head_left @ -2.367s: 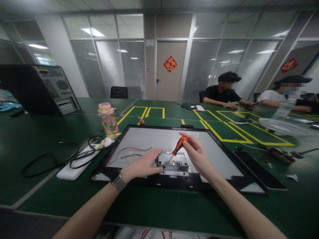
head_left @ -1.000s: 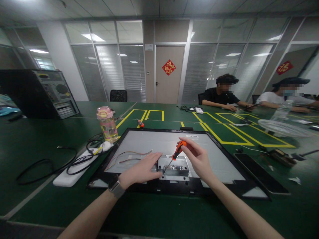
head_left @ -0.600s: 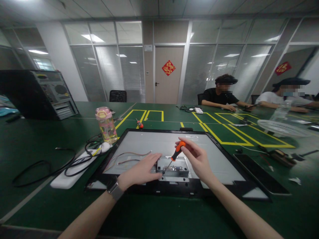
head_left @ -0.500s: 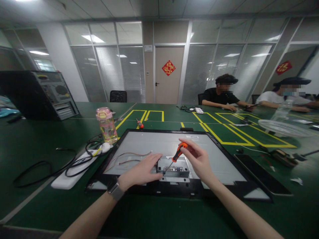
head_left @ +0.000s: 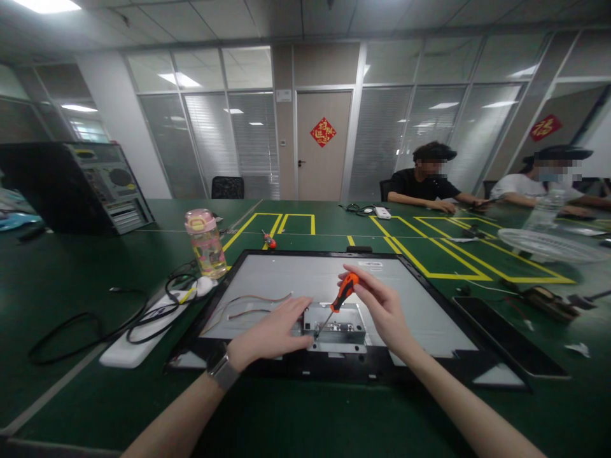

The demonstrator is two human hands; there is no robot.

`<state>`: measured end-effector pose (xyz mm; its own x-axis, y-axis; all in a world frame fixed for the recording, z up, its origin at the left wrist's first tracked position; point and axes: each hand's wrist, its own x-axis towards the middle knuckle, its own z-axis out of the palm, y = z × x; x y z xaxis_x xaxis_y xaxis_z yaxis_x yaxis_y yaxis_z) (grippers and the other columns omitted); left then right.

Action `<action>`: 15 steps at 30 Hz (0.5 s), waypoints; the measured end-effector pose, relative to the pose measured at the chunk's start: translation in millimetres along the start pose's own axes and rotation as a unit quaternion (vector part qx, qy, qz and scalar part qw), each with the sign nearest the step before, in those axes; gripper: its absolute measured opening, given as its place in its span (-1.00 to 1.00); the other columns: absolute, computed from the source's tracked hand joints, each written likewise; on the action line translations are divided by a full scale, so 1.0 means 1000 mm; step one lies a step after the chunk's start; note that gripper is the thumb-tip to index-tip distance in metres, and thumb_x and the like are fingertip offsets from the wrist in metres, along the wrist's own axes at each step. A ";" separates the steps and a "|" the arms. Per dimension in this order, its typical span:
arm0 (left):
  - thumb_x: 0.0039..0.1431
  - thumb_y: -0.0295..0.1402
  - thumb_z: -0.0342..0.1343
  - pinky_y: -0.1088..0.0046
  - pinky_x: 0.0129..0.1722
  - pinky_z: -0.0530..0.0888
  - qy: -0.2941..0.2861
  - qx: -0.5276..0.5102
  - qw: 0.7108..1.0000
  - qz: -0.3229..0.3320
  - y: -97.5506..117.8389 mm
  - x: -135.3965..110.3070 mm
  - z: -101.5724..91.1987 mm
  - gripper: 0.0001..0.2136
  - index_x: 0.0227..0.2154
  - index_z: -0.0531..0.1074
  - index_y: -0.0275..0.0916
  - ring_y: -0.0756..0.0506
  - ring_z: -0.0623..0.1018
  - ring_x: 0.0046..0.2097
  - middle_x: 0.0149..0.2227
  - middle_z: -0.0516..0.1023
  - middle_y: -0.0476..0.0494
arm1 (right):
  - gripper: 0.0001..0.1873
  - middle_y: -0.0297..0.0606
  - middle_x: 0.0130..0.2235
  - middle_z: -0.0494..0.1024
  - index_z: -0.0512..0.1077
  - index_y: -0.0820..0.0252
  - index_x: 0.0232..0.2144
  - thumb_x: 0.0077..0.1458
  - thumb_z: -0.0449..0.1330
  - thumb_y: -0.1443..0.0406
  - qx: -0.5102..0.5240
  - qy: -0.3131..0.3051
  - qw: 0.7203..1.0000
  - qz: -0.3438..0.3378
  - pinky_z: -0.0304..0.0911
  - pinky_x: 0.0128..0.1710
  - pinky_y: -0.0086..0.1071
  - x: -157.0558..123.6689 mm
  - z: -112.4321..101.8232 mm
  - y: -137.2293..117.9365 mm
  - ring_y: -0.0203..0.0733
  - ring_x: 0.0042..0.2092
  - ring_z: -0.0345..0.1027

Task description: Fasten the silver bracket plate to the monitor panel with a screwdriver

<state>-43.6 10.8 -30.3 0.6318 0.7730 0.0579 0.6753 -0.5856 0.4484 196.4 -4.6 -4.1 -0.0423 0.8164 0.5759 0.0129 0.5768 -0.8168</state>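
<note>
A monitor panel (head_left: 277, 277) with a black frame lies on its front, its grey back facing up. On its lower middle sits a metal bracket (head_left: 356, 337) with ports along one side. My right hand (head_left: 382, 308) grips the orange and black handle of a screwdriver (head_left: 344, 294). The shaft slants down to the left, and its tip is at the bracket's lower left corner. My left hand (head_left: 272, 334) lies at the bracket's left end, fingers stretched and thumb apart, near the screwdriver tip. Thin cables (head_left: 252, 298) run across the panel beyond it.
Left of the panel are a white power strip (head_left: 138, 337) with black cords, a pink-lidded bottle (head_left: 205, 245) and a computer case (head_left: 76, 187). A second screwdriver (head_left: 269, 240) lies behind it. On the right is a black phone-like slab (head_left: 508, 334). Two people sit at the far right.
The view has shifted slightly. The screwdriver and both hands stay at the same corner of the bracket; the right fingers have shifted a little on the handle.
</note>
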 end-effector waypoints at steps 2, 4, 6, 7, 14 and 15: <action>0.17 -0.15 0.12 0.16 0.31 0.04 0.000 -0.002 1.000 -0.003 0.001 0.000 0.000 -0.32 0.29 0.07 -0.27 -0.28 0.11 0.34 0.32 0.13 -0.28 | -0.67 -0.21 -0.12 0.61 0.47 -0.01 0.00 0.18 0.18 0.18 0.023 -0.011 1.000 0.008 0.41 -0.04 -0.11 0.000 0.001 0.000 -0.07 -0.09 0.50; 0.16 -0.15 0.12 0.15 0.31 0.04 -0.002 -0.001 1.000 -0.006 0.001 -0.001 -0.001 -0.32 0.29 0.06 -0.25 -0.29 0.10 0.34 0.33 0.12 -0.27 | -0.69 -0.22 -0.15 0.61 0.50 0.00 -0.04 0.14 0.22 0.19 0.019 -0.005 1.000 0.007 0.43 -0.09 -0.15 -0.001 0.001 0.000 -0.08 -0.13 0.51; 0.16 -0.15 0.12 0.13 0.31 0.03 -0.004 0.001 1.000 -0.008 0.002 -0.001 -0.001 -0.32 0.29 0.06 -0.24 -0.29 0.10 0.34 0.33 0.11 -0.27 | -0.74 -0.24 -0.21 0.60 0.54 0.01 -0.12 0.10 0.27 0.20 -0.001 0.010 1.000 -0.005 0.44 -0.14 -0.19 0.000 0.001 0.002 -0.11 -0.19 0.50; 0.16 -0.15 0.12 0.13 0.31 0.03 -0.005 0.002 1.000 -0.008 0.002 0.000 -0.001 -0.32 0.29 0.06 -0.23 -0.29 0.10 0.34 0.33 0.11 -0.27 | -0.75 -0.24 -0.21 0.59 0.55 0.01 -0.14 0.09 0.27 0.20 -0.007 0.011 1.000 -0.007 0.43 -0.13 -0.19 0.000 0.000 0.003 -0.12 -0.20 0.50; 0.15 -0.13 0.14 0.14 0.31 0.06 -0.010 -0.007 1.000 -0.024 0.003 0.000 -0.002 -0.30 0.29 0.08 -0.27 -0.29 0.08 0.35 0.34 0.09 -0.29 | -0.68 -0.23 -0.11 0.61 0.51 -0.03 -0.04 0.13 0.24 0.17 0.060 -0.020 0.997 0.039 0.37 0.00 -0.09 0.002 -0.002 0.005 -0.06 -0.08 0.50; 0.15 -0.12 0.14 0.13 0.31 0.06 -0.008 -0.009 1.000 -0.023 0.002 0.000 -0.002 -0.30 0.29 0.08 -0.27 -0.29 0.08 0.35 0.34 0.09 -0.29 | -0.69 -0.24 -0.14 0.62 0.54 -0.03 -0.08 0.10 0.28 0.17 0.047 -0.010 0.998 0.034 0.38 -0.01 -0.11 0.002 -0.002 0.005 -0.06 -0.10 0.50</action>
<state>-42.9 10.0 -28.1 0.6062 0.7950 0.0221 0.6968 -0.5444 0.4670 198.7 -0.1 -7.6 -0.0640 0.8527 0.5185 -0.0783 0.5136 -0.8544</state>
